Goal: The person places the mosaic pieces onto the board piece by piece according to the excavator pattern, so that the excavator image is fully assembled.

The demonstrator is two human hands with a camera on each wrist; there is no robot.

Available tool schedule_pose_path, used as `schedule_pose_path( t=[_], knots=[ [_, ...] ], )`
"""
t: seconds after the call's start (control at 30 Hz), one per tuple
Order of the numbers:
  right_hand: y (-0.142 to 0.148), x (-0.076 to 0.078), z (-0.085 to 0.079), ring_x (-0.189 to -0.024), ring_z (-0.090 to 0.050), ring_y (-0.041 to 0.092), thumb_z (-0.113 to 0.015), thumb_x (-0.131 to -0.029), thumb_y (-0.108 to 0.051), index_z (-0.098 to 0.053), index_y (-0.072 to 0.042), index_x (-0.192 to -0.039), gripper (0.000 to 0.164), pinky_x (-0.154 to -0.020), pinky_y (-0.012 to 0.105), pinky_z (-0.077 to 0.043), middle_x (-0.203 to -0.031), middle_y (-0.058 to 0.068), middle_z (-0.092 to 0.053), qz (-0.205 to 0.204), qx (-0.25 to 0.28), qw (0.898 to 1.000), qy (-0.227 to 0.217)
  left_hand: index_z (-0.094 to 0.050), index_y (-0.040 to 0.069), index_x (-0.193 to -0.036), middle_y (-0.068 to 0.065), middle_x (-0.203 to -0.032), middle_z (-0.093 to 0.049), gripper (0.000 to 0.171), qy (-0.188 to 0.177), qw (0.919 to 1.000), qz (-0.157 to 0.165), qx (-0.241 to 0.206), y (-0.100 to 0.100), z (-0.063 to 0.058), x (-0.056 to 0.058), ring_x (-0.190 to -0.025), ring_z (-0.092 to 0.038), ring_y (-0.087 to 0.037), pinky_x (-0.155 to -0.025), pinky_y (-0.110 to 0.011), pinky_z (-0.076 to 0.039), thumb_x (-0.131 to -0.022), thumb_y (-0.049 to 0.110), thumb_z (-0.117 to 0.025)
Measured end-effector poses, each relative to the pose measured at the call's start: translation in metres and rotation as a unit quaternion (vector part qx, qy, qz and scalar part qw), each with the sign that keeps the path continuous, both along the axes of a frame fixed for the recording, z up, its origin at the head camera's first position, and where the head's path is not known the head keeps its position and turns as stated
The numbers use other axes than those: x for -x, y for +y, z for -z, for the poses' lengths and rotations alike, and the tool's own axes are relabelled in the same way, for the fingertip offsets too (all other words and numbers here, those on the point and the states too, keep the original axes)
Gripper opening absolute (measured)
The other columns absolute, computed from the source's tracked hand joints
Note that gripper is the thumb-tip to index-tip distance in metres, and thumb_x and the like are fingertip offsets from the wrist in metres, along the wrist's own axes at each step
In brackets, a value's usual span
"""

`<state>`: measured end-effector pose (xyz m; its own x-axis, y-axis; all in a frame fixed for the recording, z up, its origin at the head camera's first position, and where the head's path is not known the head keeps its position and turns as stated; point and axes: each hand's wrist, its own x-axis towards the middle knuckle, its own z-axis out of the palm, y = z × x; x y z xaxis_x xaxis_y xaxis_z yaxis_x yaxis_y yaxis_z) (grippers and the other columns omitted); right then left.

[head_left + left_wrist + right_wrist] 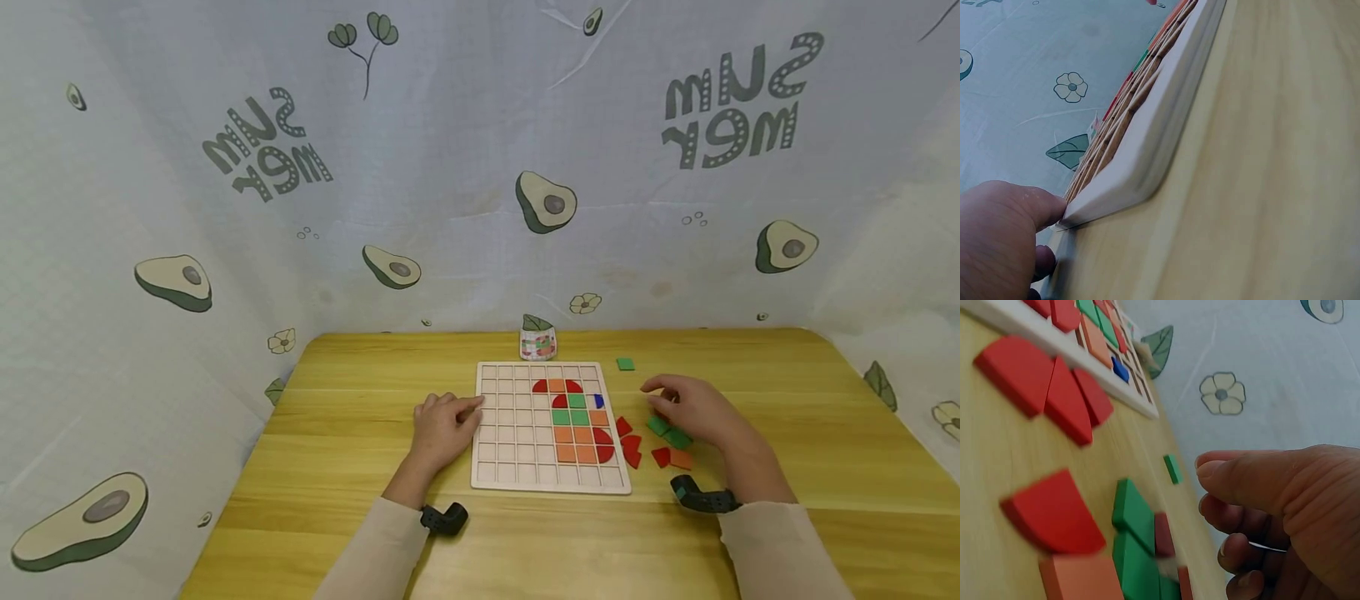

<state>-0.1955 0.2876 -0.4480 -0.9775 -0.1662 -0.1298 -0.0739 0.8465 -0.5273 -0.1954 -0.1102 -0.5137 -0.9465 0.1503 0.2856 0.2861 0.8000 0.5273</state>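
The left hand (442,429), thumb and forefinger narrowly spaced, touches the board (507,451) at nine o'clock; off three o'clock, the right hand (697,408) (narrow, loosely curled) hovers by green pieces (678,439).

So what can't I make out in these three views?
- Head: the pattern on the small printed item behind the board is too small to read.
- Left wrist: most of the left hand is cut off by the left and bottom edges.
- Right wrist: a dark red piece is partly hidden by the loose green pieces.
- Right wrist: the loose orange piece is cut off by the bottom edge.
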Motion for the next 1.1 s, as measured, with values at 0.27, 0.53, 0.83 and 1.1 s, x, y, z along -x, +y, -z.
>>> schedule_pose_path(
  t=[0.27, 0.53, 0.83, 1.1],
  knots=[
    [0.033, -0.01, 0.005, -0.086, -0.057, 0.024, -0.059, -0.102, -0.022, -0.064, -0.002, -0.126, 0.031, -0.072, 0.036, -0.048, -0.1, 0.014, -0.066, 0.008, -0.008, 1.0, 0.021, -0.076, 0.03, -0.125, 0.011, -0.075, -0.057, 0.029, -0.001, 1.0, 0.002, 0.004, -0.001, 0.001, 0.001, -0.076, -0.041, -0.01, -0.081, -0.036, -0.029, -0.098, 0.034, -0.065],
    [0.052, -0.016, 0.006, -0.084, -0.056, 0.026, -0.063, -0.101, -0.025, -0.065, 0.001, -0.123, 0.034, -0.07, 0.036, -0.045, -0.098, 0.016, -0.064, 0.017, -0.029, 0.999, 0.023, -0.076, 0.03, -0.125, 0.011, -0.075, -0.057, 0.029, -0.005, 1.0, 0.001, 0.003, -0.001, 0.001, 0.0, -0.077, -0.042, -0.011, -0.082, -0.037, -0.029, -0.098, 0.034, -0.065],
    [0.054, -0.02, 0.01, -0.091, -0.054, 0.022, -0.062, -0.094, -0.006, -0.069, -0.002, -0.122, 0.029, -0.076, 0.035, -0.047, -0.104, 0.011, -0.066, -0.017, 0.014, 0.999, -0.027, -0.075, 0.03, -0.125, 0.01, -0.077, -0.059, 0.029, -0.009, 1.0, -0.001, 0.001, -0.001, 0.002, 0.001, -0.078, -0.043, -0.011, -0.082, -0.037, -0.029, -0.098, 0.034, -0.065],
    [0.055, -0.018, 0.011, -0.096, -0.054, 0.025, -0.067, -0.092, -0.008, -0.067, -0.001, -0.126, 0.034, -0.079, 0.036, -0.048, -0.11, 0.016, -0.064, -0.027, 0.028, 0.997, -0.061, -0.076, 0.03, -0.124, 0.01, -0.075, -0.057, 0.029, -0.008, 0.9999, 0.0, -0.007, 0.0, 0.001, 0.0, -0.076, -0.04, -0.011, -0.08, -0.037, -0.028, -0.098, 0.032, -0.065]
  ],
)
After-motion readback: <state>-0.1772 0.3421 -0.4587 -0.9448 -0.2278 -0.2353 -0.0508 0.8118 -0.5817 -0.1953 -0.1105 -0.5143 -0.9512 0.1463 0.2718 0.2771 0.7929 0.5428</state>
